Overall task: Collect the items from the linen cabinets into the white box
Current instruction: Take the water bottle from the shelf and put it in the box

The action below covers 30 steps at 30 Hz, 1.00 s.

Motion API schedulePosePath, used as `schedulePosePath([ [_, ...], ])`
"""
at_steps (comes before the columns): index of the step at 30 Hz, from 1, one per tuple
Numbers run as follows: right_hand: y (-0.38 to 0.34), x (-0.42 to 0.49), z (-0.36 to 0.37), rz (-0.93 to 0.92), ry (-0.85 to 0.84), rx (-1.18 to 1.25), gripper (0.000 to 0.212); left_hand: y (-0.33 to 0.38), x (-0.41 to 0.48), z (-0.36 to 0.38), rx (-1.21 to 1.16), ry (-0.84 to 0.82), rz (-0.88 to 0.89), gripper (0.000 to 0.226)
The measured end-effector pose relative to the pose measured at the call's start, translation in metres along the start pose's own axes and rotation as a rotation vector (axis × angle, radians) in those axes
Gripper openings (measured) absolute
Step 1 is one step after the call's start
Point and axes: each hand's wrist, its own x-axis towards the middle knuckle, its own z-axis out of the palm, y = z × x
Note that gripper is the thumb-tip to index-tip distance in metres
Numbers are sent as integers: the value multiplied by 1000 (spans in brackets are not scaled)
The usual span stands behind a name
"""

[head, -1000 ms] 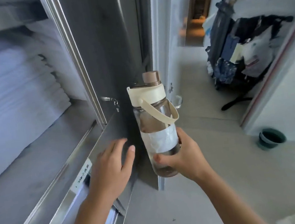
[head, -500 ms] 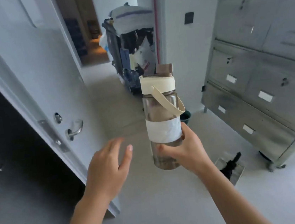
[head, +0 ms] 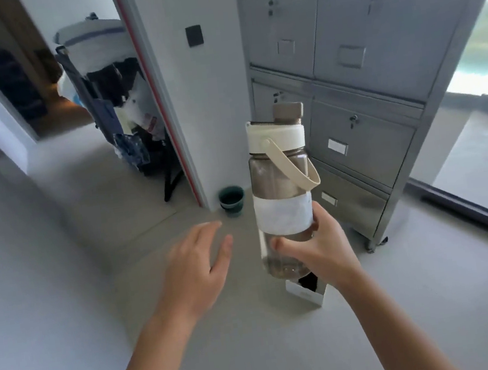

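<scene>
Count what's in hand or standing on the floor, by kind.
Water bottle: 1
White box: 1
Green container: 1
Laundry cart: 1
Metal cabinet: 1
Total: 5

Two hands show: one left hand [head: 196, 261] and one right hand [head: 315, 253]. There is one water bottle [head: 280, 180], with one brown cap [head: 287, 111] and one cream strap [head: 292, 166]. One white box [head: 307, 295] stands on the floor [head: 257, 352], partly hidden. Also in view are one dark green cup [head: 231, 200], one steel cabinet [head: 377, 76], one loaded cart [head: 116, 108] and one black wall plate [head: 194, 35].
</scene>
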Motion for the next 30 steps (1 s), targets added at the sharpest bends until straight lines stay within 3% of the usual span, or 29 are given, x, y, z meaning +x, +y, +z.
schedulePosePath([
  [8, 56, 84, -38, 123, 172, -23, 59, -1, 109, 92, -97, -126, 112, 58],
  [20, 112, 228, -36, 321, 354, -40, 58, -32, 300, 205, -92, -416, 278, 61],
  [30, 173, 308, -55, 443, 351, 19, 62, -24, 368, 274, -60, -515, 289, 59],
])
